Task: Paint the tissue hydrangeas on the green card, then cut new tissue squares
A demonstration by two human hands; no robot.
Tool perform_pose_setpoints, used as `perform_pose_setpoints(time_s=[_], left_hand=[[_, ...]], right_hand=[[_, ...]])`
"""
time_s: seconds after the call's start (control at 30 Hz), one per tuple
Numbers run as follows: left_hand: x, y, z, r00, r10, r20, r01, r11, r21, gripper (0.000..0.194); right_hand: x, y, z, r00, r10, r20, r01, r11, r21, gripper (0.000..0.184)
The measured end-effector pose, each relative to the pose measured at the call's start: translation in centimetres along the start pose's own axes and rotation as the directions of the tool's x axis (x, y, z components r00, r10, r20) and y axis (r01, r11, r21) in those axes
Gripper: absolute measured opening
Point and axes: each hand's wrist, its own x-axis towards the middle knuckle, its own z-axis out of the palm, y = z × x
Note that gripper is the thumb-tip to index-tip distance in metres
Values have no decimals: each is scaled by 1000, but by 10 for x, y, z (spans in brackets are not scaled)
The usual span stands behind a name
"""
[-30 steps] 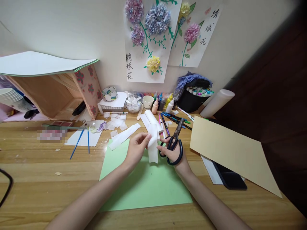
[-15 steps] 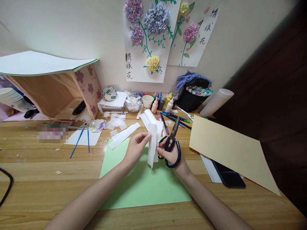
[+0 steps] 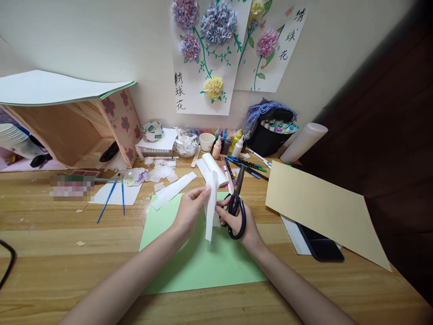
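Between thumb and fingers, my left hand (image 3: 192, 208) pinches a white paper strip (image 3: 210, 216) that hangs upright and folded over the green sheet (image 3: 203, 268). Black-handled scissors (image 3: 237, 203) rest in my right hand (image 3: 242, 221), their blades together and pointing up and away. My right fingertips also touch the strip's right side. Another white paper strip (image 3: 174, 190) lies flat at the green sheet's upper left corner. Just beyond my hands is a partly rolled white paper (image 3: 214, 168).
Coloured pens (image 3: 248, 167), paint bottles (image 3: 237, 146), a paper cup (image 3: 206, 142) and a bowl of paper scraps (image 3: 186, 143) line the wall. Brushes (image 3: 108, 203) lie left. A tan board (image 3: 324, 212) partly covers a black phone (image 3: 321, 246) on the right.
The paper strip has turned more edge-on and looks narrower. My right hand with the scissors has shifted slightly left, closer to my left hand. The view has moved a little.
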Motion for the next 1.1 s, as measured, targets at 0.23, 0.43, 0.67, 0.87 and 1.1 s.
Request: perform_pose_setpoints(time_s=[0.23, 0.43, 0.67, 0.87, 1.1], left_hand=[[-3, 3, 1, 990, 134, -46, -111, 936, 335, 29], [-11, 4, 8, 990, 126, 62, -141, 903, 405, 28], [-15, 3, 14, 985, 138, 104, -164, 931, 325, 25], [-15, 4, 15, 993, -38, 110, 25, 992, 121, 43], [-13, 2, 12, 986, -129, 108, 118, 988, 99, 45]], right_hand=[[8, -12, -17, 949, -279, -149, 277, 960, -30, 36], [11, -14, -15, 965, -196, -175, 200, 980, 5, 41], [15, -5, -14, 971, -146, -191, 147, 989, -9, 33], [16, -1, -17, 962, -125, -244, 121, 992, -34, 31], [16, -2, -15, 975, -89, -203, 85, 996, -30, 34]])
